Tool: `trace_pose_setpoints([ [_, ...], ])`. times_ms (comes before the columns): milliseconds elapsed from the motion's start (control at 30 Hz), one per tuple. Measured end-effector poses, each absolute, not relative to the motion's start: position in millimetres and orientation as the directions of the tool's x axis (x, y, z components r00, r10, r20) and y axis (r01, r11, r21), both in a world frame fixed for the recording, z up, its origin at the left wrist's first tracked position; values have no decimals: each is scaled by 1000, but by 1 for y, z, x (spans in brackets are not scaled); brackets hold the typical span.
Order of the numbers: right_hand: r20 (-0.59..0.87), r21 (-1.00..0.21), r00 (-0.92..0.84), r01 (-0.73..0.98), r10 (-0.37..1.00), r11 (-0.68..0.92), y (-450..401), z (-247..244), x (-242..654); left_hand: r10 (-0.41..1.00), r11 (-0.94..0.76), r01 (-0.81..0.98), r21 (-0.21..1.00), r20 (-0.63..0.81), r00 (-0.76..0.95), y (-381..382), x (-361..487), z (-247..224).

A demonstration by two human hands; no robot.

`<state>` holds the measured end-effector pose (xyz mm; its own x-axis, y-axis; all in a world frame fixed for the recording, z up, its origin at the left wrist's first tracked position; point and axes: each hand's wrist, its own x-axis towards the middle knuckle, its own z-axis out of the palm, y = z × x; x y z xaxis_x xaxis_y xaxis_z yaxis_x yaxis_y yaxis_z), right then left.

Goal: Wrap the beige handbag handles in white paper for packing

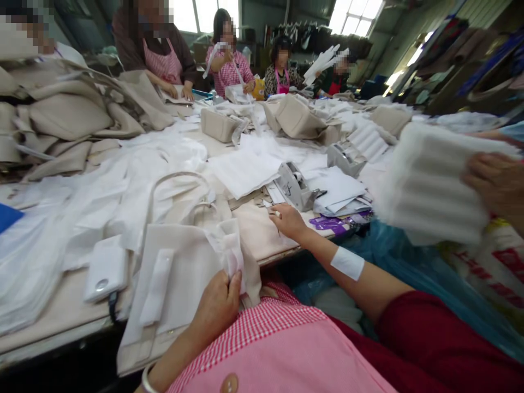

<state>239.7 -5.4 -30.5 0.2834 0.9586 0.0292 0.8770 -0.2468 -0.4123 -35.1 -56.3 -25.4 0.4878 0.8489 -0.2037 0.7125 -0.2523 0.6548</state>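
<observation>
White sheets (pixel 241 164) cover much of the counter (pixel 57 326), a heap of beige pieces (pixel 69 115) rises at its far left, and people in aprons (pixel 168 61) work across from me, windows (pixel 204 15) behind them. The front edge runs near my apron (pixel 282 349); the cream bag (pixel 186 267) hangs partly over it. A pale patch (pixel 262 234) shows between the bag and the tape dispenser (pixel 293 188), and at my right a co-worker's hand (pixel 493 183) holds foam sheets (pixel 429 185). My left hand (pixel 219 303) pinches white wrap (pixel 230 248) at the bag's upper right corner. My right hand (pixel 289 221) curls loosely before the dispenser; whether it grips anything, I cannot tell. The bag looks smooth, its thin handle (pixel 176 174) arching up, a white wrapped strip (pixel 158 286) along its front.
</observation>
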Motion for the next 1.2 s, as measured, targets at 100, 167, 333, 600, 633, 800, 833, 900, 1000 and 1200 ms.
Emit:
trace_pose_setpoints([
  [100, -50, -344, 369, 866, 928, -363, 14, -39, 253, 855, -253, 709, 658, -191, 482, -56, -34, -25],
  [167, -87, -311, 414, 853, 906, -419, 23, -42, 253, 859, -255, 702, 665, -177, 480, -56, -34, -27],
  [333, -167, -290, 484, 809, 859, -512, 41, -40, 249, 863, -240, 648, 723, -148, 484, -52, -38, -39],
  [600, -384, -399, 477, 686, 791, -608, 55, -25, 264, 829, -318, 581, 750, -78, 554, -36, -46, -63],
  [633, -426, -417, 461, 663, 778, -621, 54, -24, 266, 834, -313, 588, 746, -80, 546, -37, -45, -61],
  [800, -596, -514, 347, 528, 724, -676, 49, -26, 277, 861, -288, 640, 712, -101, 499, -49, -39, -39],
  [833, -614, -535, 325, 499, 719, -682, 49, -28, 280, 862, -286, 652, 702, -109, 495, -51, -38, -35],
  [900, -641, -573, 290, 437, 711, -694, 50, -32, 286, 859, -274, 671, 689, -138, 492, -52, -36, -30],
  [1000, -666, -612, 250, 356, 703, -707, 54, -36, 293, 853, -252, 682, 687, -175, 492, -51, -35, -27],
  [1200, -719, -605, 210, 281, 663, -745, 61, -36, 301, 841, -238, 671, 702, -197, 504, -49, -34, -28],
])
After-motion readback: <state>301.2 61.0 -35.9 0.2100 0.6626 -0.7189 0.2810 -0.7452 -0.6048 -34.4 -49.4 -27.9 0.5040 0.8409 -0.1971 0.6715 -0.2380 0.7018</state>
